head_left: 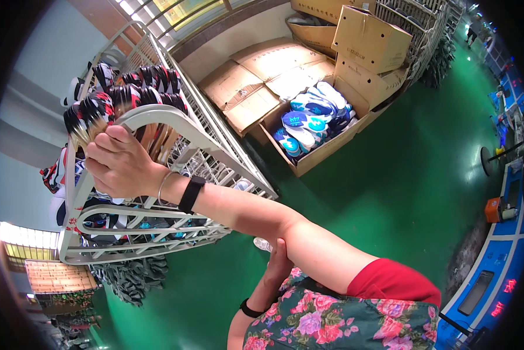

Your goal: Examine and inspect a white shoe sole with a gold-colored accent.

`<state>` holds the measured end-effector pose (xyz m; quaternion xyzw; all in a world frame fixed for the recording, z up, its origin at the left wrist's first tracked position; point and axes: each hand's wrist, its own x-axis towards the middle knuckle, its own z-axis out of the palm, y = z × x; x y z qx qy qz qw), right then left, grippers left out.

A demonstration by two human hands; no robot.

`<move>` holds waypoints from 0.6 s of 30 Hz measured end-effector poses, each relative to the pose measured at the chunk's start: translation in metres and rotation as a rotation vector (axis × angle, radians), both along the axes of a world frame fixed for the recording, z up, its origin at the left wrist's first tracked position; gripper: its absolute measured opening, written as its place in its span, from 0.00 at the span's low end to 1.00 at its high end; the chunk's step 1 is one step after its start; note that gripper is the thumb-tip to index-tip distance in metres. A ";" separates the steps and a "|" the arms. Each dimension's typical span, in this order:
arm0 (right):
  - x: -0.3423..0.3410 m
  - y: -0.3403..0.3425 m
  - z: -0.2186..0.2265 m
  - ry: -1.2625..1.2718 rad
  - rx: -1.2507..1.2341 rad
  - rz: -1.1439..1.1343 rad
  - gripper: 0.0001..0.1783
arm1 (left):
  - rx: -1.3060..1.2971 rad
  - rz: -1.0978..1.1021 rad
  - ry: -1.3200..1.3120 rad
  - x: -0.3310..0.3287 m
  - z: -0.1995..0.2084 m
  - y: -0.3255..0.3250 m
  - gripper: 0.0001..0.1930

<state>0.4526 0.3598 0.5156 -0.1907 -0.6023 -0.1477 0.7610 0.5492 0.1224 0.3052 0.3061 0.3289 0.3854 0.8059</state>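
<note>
At the left, my right hand [119, 160] is closed round the end frame of a white metal rack [177, 116]. Black, white and red shoe uppers [125, 96] crowd the upper part of this rack, right beside my fingers. More shoe parts [104, 219] show through the lower bars. My right arm reaches across the view, with a black band and a thin bangle at the wrist. Against the inside of its elbow lies my left hand [279, 265], the thumb on the near side and the other fingers hidden behind the arm.
An open cardboard box [300, 166] holds blue and white shoe parts [317, 116]. Closed cartons [262, 70] and stacked boxes [370, 49] stand behind it. Dark grey bundles [128, 277] hang low by the rack. Blue machinery [501, 256] lines the right side of the green floor [384, 198].
</note>
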 end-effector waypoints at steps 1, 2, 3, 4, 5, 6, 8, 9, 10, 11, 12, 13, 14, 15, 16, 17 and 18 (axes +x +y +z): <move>0.000 0.000 0.000 0.000 -0.009 0.001 0.09 | -0.009 0.001 0.000 0.002 0.005 0.000 0.47; 0.001 -0.001 0.000 0.000 -0.004 0.000 0.09 | 0.006 0.027 0.147 0.005 0.013 -0.002 0.51; 0.000 0.000 0.000 0.002 0.005 0.001 0.10 | 0.024 0.055 0.295 0.007 0.021 -0.001 0.56; 0.000 0.000 0.000 0.010 0.006 -0.002 0.10 | 0.021 0.056 0.295 0.007 0.022 -0.001 0.56; 0.000 0.000 0.000 0.010 0.003 0.000 0.10 | 0.052 0.068 0.331 0.007 0.023 -0.002 0.56; 0.000 0.000 0.000 0.015 0.008 -0.003 0.10 | 0.084 0.079 0.366 0.007 0.023 -0.002 0.56; 0.002 0.002 0.000 0.018 0.010 -0.007 0.09 | 0.121 0.051 0.414 0.004 0.021 0.001 0.55; 0.001 0.001 0.000 0.024 0.015 0.000 0.09 | 0.158 0.027 0.464 0.002 0.020 0.000 0.55; 0.001 0.000 0.000 0.029 0.020 0.006 0.09 | 0.153 0.028 0.464 0.003 0.019 0.000 0.55; 0.000 0.000 0.000 0.028 0.016 0.007 0.09 | 0.178 0.045 0.448 0.004 0.019 0.001 0.54; -0.001 0.001 0.000 0.034 0.022 0.010 0.09 | 0.205 0.060 0.432 0.005 0.019 0.002 0.54; -0.001 0.001 0.000 0.039 0.028 0.012 0.08 | 0.203 0.060 0.432 0.005 0.018 0.002 0.54; -0.001 0.001 0.000 0.039 0.026 0.012 0.08 | 0.191 0.053 0.408 0.005 0.018 0.002 0.53; -0.001 0.001 -0.001 0.033 0.018 0.013 0.10 | 0.179 0.045 0.385 0.005 0.018 0.002 0.53; -0.002 0.001 -0.001 0.027 0.010 0.014 0.11 | 0.178 0.045 0.385 0.005 0.018 0.003 0.53; -0.002 0.001 -0.001 0.027 0.009 0.014 0.11 | 0.207 0.063 0.341 0.005 0.018 0.005 0.44; -0.002 0.001 -0.001 0.029 0.018 0.014 0.11 | 0.236 0.081 0.298 0.006 0.018 0.006 0.35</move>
